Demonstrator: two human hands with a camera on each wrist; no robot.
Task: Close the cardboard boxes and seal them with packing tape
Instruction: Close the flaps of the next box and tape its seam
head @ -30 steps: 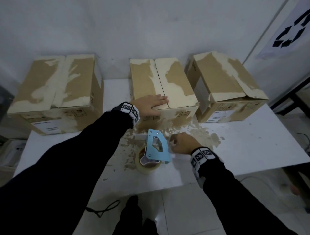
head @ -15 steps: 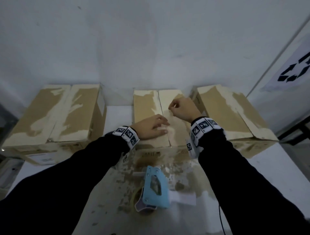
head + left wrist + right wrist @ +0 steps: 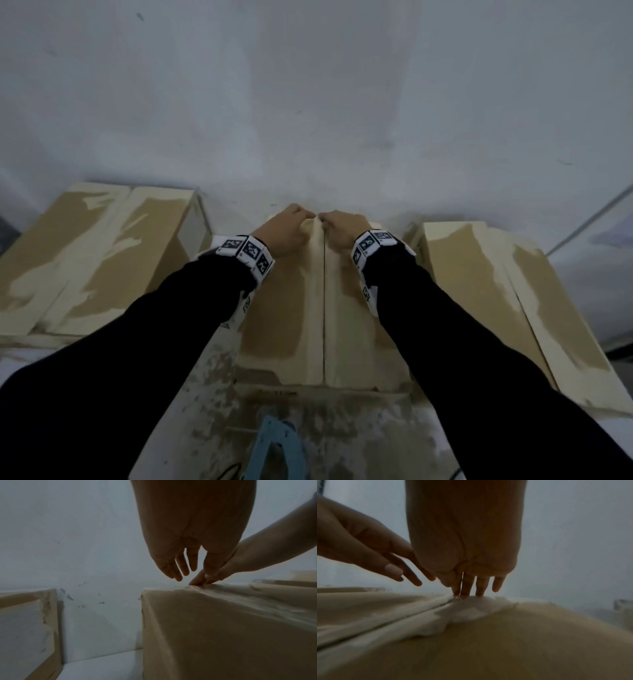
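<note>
**Both hands reach the far end of the middle box's seam**

Since half a second ago, both hands have slid forward to the far edge of the middle cardboard box (image 3: 284, 308), and the head has tipped up so the blue tape dispenser (image 3: 274, 448) now sits at the bottom edge of view on the white table (image 3: 445, 442).

Going left to right: the left box (image 3: 85, 260) stands shut with no hand on it. The left hand (image 3: 286, 229) hovers with fingers straight and loosely spread, apparently just off the flap. The centre seam (image 3: 323, 301) runs between the two hands, flaps together and seemingly untaped. The right hand (image 3: 342, 228) presses straight fingertips (image 3: 467, 588) on the flap beside the seam. The right box (image 3: 486, 294) stands well apart.

Whether a tape end lies under those fingertips is too dim to tell. The risk I see: if the pressure lets go, the flaps could spring apart, or any tape start could lift off the torn, peeled cardboard skin.
</note>
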